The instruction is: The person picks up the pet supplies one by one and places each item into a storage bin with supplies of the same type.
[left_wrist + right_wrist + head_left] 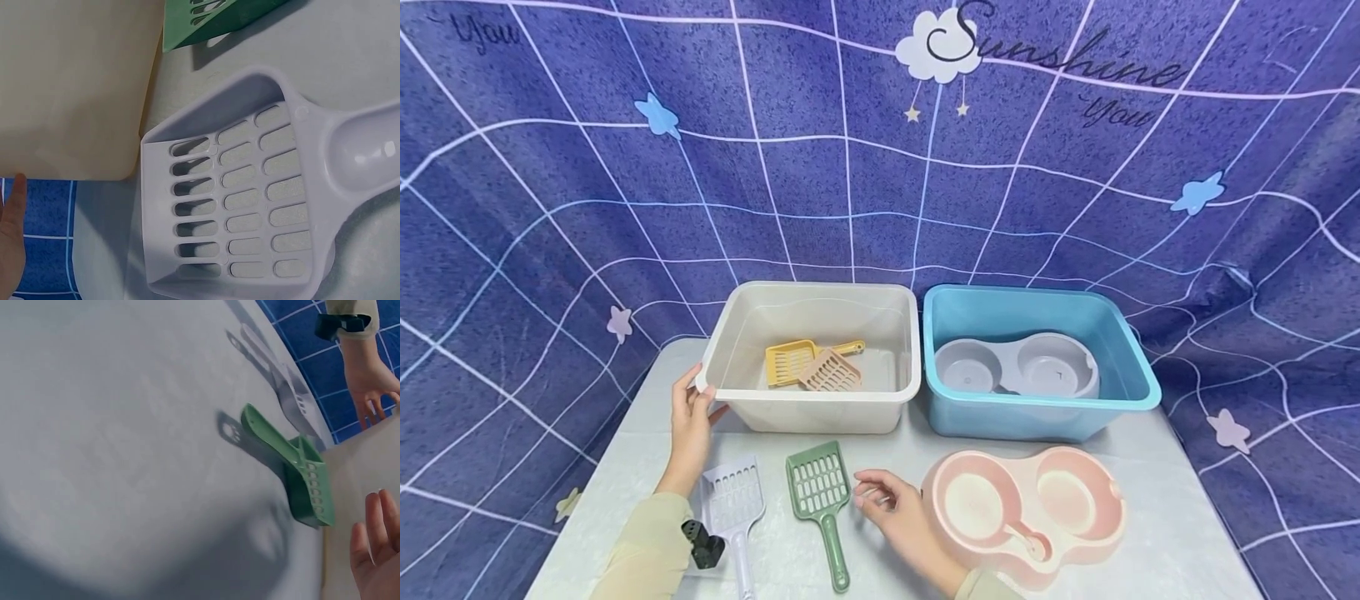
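Observation:
At the front left corner of an off-white plastic bin (812,414), my left hand (690,421) holds the rim; one finger shows against the bin in the left wrist view. A yellow litter scoop (782,364) and a tan litter scoop (831,372) lie inside that bin. My right hand (898,518) hovers with loosely bent fingers and holds nothing. Just left of it lies a green litter scoop (820,482), slots toward the bin. A pale lavender litter scoop (244,200) rests on the table near my left forearm.
A blue bin (1022,421) stands right of the off-white one, with a grey double pet bowl (1011,367) inside. In front of it sits a pink double pet bowl (1026,508). A patterned blue curtain (820,167) hangs behind the grey-white table (647,417).

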`<state>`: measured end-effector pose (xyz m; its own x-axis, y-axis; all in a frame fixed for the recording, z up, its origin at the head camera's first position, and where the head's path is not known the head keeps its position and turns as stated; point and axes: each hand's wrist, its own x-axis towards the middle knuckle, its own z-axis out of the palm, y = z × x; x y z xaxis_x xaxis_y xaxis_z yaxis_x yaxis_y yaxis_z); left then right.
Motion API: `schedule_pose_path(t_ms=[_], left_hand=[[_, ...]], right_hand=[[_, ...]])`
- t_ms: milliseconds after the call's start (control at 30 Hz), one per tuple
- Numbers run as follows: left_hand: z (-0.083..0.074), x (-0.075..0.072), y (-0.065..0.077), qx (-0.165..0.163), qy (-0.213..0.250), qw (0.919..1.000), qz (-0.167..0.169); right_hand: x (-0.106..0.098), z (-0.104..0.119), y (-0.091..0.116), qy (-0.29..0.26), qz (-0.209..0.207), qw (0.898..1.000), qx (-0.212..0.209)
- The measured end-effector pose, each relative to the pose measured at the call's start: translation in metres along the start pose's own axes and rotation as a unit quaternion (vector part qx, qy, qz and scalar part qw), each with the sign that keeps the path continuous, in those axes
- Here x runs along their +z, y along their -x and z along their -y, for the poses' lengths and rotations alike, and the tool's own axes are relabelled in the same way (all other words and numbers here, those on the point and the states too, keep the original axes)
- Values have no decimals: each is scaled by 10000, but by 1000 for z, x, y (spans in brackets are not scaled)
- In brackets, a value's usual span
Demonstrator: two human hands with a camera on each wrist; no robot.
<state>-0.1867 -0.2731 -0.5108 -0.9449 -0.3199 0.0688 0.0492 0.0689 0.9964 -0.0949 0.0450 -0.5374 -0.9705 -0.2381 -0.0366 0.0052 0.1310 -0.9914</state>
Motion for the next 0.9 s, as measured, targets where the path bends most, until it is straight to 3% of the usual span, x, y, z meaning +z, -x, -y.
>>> schedule_pose_path(t_ms=[600,900], left_hand=[[1,1,1,25,102,9999,-26],[3,0,1,6,69,9999,-81]], right_hand=[[18,-35,15,-603,417,9944,765],[26,-39,20,-818,659,9889,1050]])
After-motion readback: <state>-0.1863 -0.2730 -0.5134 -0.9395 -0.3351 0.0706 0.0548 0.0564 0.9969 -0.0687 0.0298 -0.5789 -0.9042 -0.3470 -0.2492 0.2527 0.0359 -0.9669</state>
